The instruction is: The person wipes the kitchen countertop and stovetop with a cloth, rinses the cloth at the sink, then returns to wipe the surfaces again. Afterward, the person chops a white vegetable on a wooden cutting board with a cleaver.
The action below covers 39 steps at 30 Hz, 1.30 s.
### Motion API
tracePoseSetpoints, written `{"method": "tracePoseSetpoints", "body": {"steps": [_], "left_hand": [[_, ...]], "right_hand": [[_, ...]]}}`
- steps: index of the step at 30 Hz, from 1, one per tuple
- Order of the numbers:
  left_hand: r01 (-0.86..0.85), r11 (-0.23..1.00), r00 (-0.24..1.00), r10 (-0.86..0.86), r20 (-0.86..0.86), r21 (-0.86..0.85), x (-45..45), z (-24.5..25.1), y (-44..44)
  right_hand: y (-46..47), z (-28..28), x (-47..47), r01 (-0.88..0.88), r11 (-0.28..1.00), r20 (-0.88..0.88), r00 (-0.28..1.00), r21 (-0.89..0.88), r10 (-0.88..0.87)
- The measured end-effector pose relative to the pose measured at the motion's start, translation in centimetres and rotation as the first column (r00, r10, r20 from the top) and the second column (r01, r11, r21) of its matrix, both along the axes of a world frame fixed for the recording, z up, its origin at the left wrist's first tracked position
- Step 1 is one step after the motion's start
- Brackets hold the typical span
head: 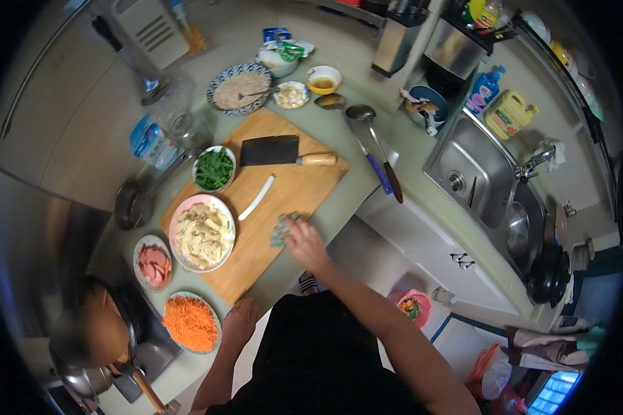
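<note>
My right hand (305, 243) holds a bunched green checked cloth (280, 232) against the front part of the wooden cutting board (311, 189). My left hand (240, 320) rests at the counter's front edge, by the board's lower corner, with nothing seen in it. On the board lie a white scallion stalk (258, 197) and a cleaver (270, 150) with a wooden handle. A bowl of chopped greens (214, 168) and a plate of pale sliced strips (202, 233) stand at its left side. Shredded carrot (191, 322) fills a plate left of my left hand.
A plate of sliced pink sausage (154, 265) and a wok (91, 332) are at the left. Behind the board stand a patterned bowl (241, 89), a small dish of chopped garlic (290, 95) and a yellow bowl (323, 80). Two long-handled ladles (375, 150) lie right, before the sink (472, 161).
</note>
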<state>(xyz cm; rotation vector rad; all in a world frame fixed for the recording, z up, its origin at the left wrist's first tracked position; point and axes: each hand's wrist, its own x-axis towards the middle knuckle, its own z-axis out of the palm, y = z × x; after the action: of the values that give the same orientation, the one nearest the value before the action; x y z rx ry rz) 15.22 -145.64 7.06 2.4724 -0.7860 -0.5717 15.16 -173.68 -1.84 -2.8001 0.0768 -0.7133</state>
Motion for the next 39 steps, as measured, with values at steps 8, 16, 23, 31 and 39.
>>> {"method": "tracePoseSetpoints", "body": {"steps": [8,16,23,31,39], "left_hand": [[-0.012,1.0,0.999,0.012,0.037,-0.016,0.2,-1.7,-5.9],[-0.075,0.997,0.997,0.075,-0.001,-0.02,-4.2,0.5,-16.5],[0.071,0.997,0.997,-0.072,-0.023,-0.024,-5.4,0.3,-26.8],[0.147,0.989,0.989,-0.147,-0.007,0.026,-8.2,3.0,-34.2],[0.286,0.955,0.955,-0.278,-0.103,0.073,-10.3,1.3,-37.4]], "right_hand": [[-27.4,13.4,-10.8,0.692,0.713,0.261,0.672,0.112,-0.693],[-49.4,5.8,-25.9,0.909,0.418,0.254,0.407,-0.012,-0.877],[-47.0,8.2,-27.0,0.777,0.363,-0.009,0.428,0.514,-0.904],[-34.4,8.5,-24.6,0.371,0.642,0.125,0.797,0.671,-0.591],[-33.5,1.3,-17.3,0.745,0.652,-0.334,0.655,0.139,-0.678]]}}
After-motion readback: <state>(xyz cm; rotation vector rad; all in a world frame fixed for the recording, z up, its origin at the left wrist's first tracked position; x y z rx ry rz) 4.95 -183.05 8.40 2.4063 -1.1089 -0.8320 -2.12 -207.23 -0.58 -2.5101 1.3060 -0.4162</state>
